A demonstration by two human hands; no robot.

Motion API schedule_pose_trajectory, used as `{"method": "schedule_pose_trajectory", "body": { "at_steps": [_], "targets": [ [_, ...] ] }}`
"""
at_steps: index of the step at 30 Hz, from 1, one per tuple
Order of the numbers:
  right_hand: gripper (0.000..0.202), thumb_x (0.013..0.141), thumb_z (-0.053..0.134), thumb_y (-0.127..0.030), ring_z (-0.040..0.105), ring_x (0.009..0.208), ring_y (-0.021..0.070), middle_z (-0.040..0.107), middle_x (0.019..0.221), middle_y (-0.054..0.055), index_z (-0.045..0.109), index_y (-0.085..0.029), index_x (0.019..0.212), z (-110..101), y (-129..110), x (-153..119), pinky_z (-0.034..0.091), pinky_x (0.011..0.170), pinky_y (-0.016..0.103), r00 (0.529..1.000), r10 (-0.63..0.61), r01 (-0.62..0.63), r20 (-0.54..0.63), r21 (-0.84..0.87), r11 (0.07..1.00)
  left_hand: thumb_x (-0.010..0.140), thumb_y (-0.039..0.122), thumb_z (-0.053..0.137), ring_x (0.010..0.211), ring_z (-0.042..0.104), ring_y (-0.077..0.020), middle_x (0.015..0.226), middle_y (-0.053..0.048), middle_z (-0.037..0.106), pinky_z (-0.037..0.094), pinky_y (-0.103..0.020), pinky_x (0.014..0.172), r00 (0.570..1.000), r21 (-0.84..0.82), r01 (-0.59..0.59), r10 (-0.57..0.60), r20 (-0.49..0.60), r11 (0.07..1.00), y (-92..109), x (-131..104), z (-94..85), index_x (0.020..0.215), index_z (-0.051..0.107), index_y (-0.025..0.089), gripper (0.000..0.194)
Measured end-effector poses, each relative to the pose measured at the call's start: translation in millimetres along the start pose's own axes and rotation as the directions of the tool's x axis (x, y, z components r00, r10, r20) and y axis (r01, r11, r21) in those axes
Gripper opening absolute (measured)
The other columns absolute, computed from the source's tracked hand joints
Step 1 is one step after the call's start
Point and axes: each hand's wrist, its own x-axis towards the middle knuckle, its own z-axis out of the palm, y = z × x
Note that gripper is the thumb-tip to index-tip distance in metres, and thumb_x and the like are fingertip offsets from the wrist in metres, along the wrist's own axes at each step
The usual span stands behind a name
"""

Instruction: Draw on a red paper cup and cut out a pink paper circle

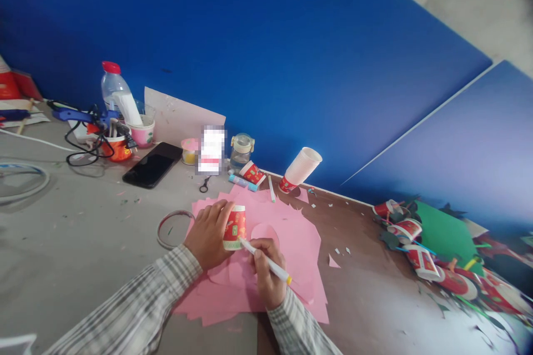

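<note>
A red paper cup [235,226] with gold and green print stands upside down on pink paper sheets [297,249]. My left hand [211,234] is closed around its left side. In my right hand [267,272] is a white marker [272,268] with a yellow end, gripped like a pen. Its tip meets the cup's lower front, near the green band. A rounded pink paper piece [266,233] lies behind my right hand. Part of the cup is hidden by my left fingers.
Left of the paper lies a tape ring [169,230]. Behind are a black phone [152,165], small scissors [205,184], a glue stick [243,182], a lidded jar [240,154] and stacked paper cups [300,169]. Decorated cups [422,262] and green paper [443,230] lie right. A blue partition [266,55] rises behind.
</note>
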Motion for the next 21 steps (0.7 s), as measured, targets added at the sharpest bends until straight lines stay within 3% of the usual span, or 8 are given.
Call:
{"method": "schedule_pose_trajectory", "body": {
  "at_steps": [16, 21],
  "targets": [
    [0.012, 0.076, 0.050, -0.023, 0.050, 0.038, 0.0143, 0.056, 0.050, -0.003, 0.061, -0.020, 0.079, -0.2, -0.7, 0.1, 0.041, 0.037, 0.023, 1.000, 0.002, -0.002, 0.014, 0.008, 1.000, 0.057, 0.050, 0.058, 0.096, 0.048, -0.0311, 0.115, -0.013, 0.049, 0.041, -0.043, 0.078, 1.000, -0.017, 0.006, -0.006, 0.007, 1.000, 0.2, -0.4, -0.3, 0.122, 0.032, 0.019, 0.077],
    [0.013, 0.076, 0.049, -0.023, 0.048, 0.037, 0.0136, 0.055, 0.049, -0.003, 0.061, -0.020, 0.077, 0.0, -2.1, 1.2, 0.040, 0.037, 0.022, 1.000, 0.006, -0.006, -0.028, 0.006, 1.000, 0.056, 0.051, 0.059, 0.096, 0.048, -0.0308, 0.114, -0.013, 0.049, 0.041, -0.043, 0.078, 1.000, -0.016, 0.005, -0.005, 0.002, 1.000, -0.2, -0.4, 0.0, 0.122, 0.032, 0.018, 0.079]
  ]
}}
